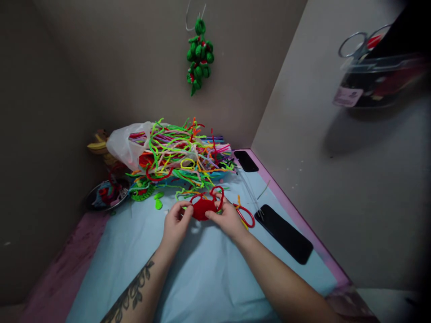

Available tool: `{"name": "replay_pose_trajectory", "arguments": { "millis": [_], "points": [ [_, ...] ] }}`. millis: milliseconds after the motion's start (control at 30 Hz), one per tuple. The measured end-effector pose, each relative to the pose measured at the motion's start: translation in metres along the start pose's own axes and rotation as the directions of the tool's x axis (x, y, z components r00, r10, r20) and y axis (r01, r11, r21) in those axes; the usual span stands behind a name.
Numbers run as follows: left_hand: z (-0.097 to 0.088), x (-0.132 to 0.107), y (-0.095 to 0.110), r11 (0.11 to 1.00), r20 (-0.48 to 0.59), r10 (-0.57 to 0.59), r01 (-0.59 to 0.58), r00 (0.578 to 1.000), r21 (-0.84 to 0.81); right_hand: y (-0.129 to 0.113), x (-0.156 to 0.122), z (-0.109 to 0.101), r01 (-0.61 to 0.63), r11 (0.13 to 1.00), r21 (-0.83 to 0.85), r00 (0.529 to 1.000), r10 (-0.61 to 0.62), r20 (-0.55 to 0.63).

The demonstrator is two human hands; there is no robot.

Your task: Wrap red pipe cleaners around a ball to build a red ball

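Observation:
Both of my hands hold a red pipe-cleaner piece above a light blue sheet. My left hand pinches its left edge with thumb and fingers closed. My right hand grips its right side, where thin red loops stick up. Just behind the piece lies a big tangled heap of pipe cleaners in green, orange, pink and red. A red loop lies on the sheet just right of my right hand.
A black phone lies to the right on the sheet, and a second one near the back corner. A plastic bag and a small bowl stand at the left. A green pipe-cleaner ornament hangs on the wall. Walls close in on both sides.

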State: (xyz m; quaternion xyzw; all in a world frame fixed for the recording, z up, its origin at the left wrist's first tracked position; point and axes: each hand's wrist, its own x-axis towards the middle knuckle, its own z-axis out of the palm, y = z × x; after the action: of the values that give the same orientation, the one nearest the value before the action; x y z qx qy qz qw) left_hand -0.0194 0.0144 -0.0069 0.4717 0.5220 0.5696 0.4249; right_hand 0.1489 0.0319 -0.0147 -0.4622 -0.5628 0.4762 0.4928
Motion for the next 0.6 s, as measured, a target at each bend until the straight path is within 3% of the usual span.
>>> {"name": "replay_pose_trajectory", "arguments": {
  "millis": [133,333,600],
  "points": [
    [0.0015,0.0001,-0.0004,0.988,0.180,-0.122,0.137,0.976,-0.077,0.0019,0.0001,0.0000,-0.026,0.997,0.070,1.000,0.027,-0.013],
    [0.0009,0.0011,0.0021,0.947,0.258,-0.191,0.247,0.947,-0.207,0.0028,-0.0006,0.0002,-0.184,0.933,0.311,0.971,0.123,0.205],
    [-0.0026,-0.0027,-0.0048,0.873,0.385,-0.208,0.348,0.899,-0.342,-0.0066,-0.0092,-0.0003,-0.229,0.864,0.448,0.938,0.072,0.340]
  ]
}}
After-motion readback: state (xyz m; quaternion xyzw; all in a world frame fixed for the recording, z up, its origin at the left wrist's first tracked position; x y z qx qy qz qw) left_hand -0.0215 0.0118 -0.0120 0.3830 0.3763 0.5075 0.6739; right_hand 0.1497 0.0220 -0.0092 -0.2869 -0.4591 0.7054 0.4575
